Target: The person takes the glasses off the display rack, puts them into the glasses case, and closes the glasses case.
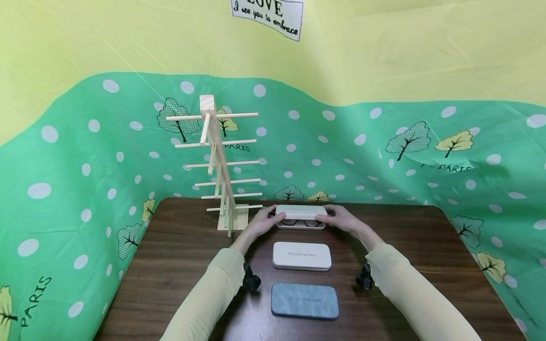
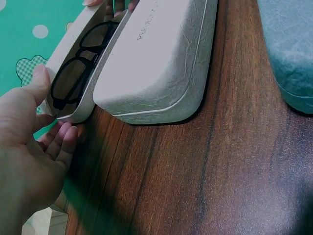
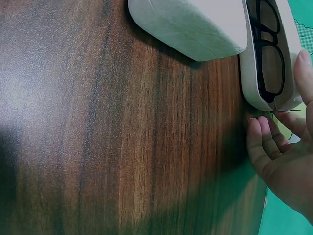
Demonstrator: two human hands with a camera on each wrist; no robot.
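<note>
At the far side of the table is a white glasses case [image 1: 301,211] with its lid partly raised. Black-framed glasses [image 2: 73,81] lie inside it. My left hand [image 1: 263,222] grips the left end of this case, thumb on the lid, other fingers around the end near the hinge. At the opposite end my right hand [image 1: 344,220] holds it the same way, with its thumb [image 3: 304,78] on the lid. A second white glasses case [image 1: 302,256], closed, lies just in front of the first. Nearest to me is a closed blue glasses case [image 1: 304,301].
A wooden rack [image 1: 218,163] with several rows of pegs stands left of my left hand, on a square base [image 1: 241,219]. All of it is on a dark wooden table [image 1: 183,265]. Behind hangs a green and yellow patterned cloth [image 1: 354,151].
</note>
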